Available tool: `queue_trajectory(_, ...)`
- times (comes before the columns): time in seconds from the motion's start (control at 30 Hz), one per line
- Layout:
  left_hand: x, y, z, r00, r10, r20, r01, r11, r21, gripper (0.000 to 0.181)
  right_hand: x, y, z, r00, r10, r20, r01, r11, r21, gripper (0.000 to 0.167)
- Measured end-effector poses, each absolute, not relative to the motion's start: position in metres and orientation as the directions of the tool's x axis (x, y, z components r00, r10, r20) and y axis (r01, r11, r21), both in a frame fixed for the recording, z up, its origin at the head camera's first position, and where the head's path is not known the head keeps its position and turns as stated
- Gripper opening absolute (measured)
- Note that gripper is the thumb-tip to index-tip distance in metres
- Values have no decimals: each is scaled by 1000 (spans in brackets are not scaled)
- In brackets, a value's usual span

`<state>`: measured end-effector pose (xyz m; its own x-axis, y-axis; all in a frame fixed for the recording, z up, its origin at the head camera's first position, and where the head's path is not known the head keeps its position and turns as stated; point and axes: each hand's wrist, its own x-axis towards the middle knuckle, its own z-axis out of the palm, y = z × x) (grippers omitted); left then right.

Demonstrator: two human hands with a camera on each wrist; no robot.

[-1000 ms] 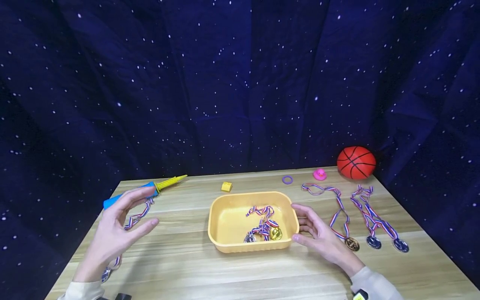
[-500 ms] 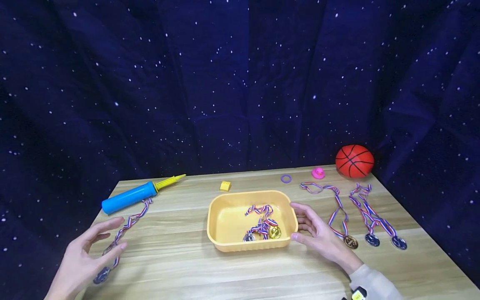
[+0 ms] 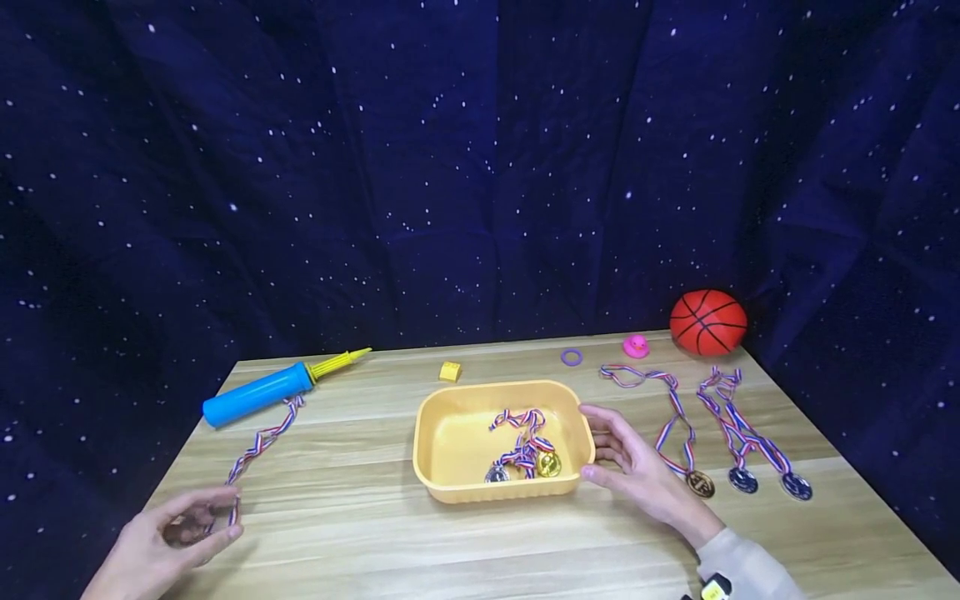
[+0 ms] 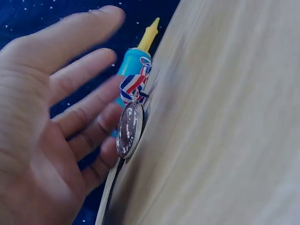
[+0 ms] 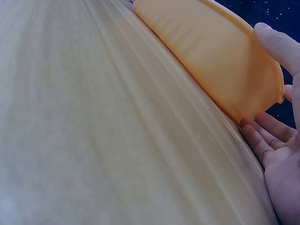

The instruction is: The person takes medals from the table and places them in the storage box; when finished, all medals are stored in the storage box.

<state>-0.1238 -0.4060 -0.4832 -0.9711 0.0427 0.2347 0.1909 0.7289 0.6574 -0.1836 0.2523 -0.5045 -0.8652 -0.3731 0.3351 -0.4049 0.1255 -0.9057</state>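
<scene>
In the head view my left hand (image 3: pixel 153 537), at the table's lower left, spreads its thumb and fingers about a silver-coloured medal. The left wrist view shows this medal (image 4: pixel 129 129) on its striped ribbon (image 4: pixel 133 88), close to the fingertips; whether they touch it I cannot tell. My right hand (image 3: pixel 637 475) rests at the right end of a yellow plastic bin (image 3: pixel 504 493), thumb by the front corner and fingers along the outer wall. Inside the bin lie a gold medal (image 3: pixel 549 464) and a silver medal (image 3: pixel 497 474) with tangled ribbons.
A blue and yellow hand pump (image 3: pixel 258 394) lies at the back left. Behind the bin are a yellow block (image 3: pixel 450 372), a purple ring (image 3: pixel 572 350), a pink duck (image 3: pixel 636 346) and a red ball (image 3: pixel 708 322). Ribboned medals (image 3: pixel 742 480) lie on the right.
My left hand has moved down and to the near left, from above the pump to around the silver medal. The right hand keeps its place at the bin.
</scene>
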Motion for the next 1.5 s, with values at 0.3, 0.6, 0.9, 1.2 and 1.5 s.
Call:
queue_trajectory(0.3,-129,-411,-496,-951,176,255,308,634,710,49,-183,253,-503,-868,-366,335,-403,128,-906,79)
queue_trajectory(0.6,-132,-421,-508,-928,197,317,372,550,748,40,-183,253,-505,-867,-369,336,-404,124,-906,79)
queue_trajectory(0.9,-137,-414,-510,-811,270,519,564,599,569,44,-184,252,-503,-866,-365,342,-408,120,-905,79)
queue_trajectory(1.2,-132,-402,-504,-887,163,432,422,664,617,28,-185,252,-504,-867,-368,336,-403,121,-907,79)
queue_trajectory(1.5,-127,-379,-485,-937,50,345,292,654,698,11,-184,250,-503,-867,-370,335,-405,127,-906,78)
